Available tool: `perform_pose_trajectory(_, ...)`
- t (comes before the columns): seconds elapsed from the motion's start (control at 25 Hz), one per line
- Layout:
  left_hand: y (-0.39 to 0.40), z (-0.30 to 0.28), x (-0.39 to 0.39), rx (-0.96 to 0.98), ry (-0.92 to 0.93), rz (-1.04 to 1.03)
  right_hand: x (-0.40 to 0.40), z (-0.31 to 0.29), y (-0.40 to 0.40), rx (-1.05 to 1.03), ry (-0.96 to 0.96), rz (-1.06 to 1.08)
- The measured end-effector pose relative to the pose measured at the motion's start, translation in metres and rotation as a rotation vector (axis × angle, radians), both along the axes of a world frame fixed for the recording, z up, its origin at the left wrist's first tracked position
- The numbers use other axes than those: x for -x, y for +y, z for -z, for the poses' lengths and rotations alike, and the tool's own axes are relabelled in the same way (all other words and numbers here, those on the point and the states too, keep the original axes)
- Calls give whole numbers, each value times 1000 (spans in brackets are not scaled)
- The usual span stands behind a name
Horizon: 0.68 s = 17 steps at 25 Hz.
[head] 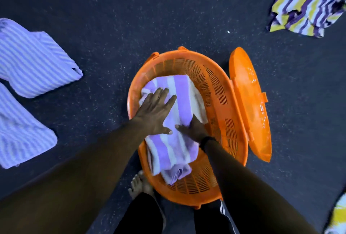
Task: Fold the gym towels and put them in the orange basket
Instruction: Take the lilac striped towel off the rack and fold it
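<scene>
1. pressing flat on the folded towel [173,140], the left hand [156,114] lies palm down with its fingers [161,96] straight and spread wide; they curl round nothing.
2. the right hand [194,128] rests on the towel's right edge; its thumb lies straight across the cloth, and its other fingers go down beside the edge, so their grip cannot be told.
3. the towel, striped purple and white, lies inside the orange basket [221,100]. its long axis runs from the far left to the near right, along the basket's length.
4. the towel lies directly under both hands; its near end reaches past them toward the person.
5. the basket stands on the dark floor [112,27], its hinged lid [250,102] swung open to the right.
6. two purple striped towels [31,59] lie on the floor well to the left; a yellow and purple towel [307,5] lies crumpled at the far right.
</scene>
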State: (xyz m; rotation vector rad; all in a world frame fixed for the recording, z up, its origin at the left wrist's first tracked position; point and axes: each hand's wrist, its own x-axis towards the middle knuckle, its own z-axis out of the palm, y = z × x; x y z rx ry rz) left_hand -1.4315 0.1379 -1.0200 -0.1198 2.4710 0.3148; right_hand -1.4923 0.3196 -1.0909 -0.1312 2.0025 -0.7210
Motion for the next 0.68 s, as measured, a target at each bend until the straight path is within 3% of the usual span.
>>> perform_pose_trajectory(0.08, 7, 26, 4, -11, 46, 62, -12, 9, 12, -140, 297, -167)
perform_pose_trajectory(0.16, 9, 48, 13, 34, 158, 143, -25, 3, 20, -114, 616, -457)
perform_pose_trajectory(0.2, 7, 58, 18, 71, 185, 174, -33, 1, 20, -109, 684, -605)
perform_pose_trajectory(0.28, 6, 79, 27, 111, 121, 209, -44, 16, 22, -149, 688, -756)
perform_pose_trajectory(0.4, 9, 109, 31, 229, 16, 244, -55, 55, 23, -232, 657, -764)
perform_pose_trajectory(0.6, 11, 140, 26, 214, 135, 147, -62, 98, 18, -261, 784, -737)
perform_pose_trajectory(0.68, 12, 127, 29, 233, 67, 160, -62, 89, 17, -272, 762, -740)
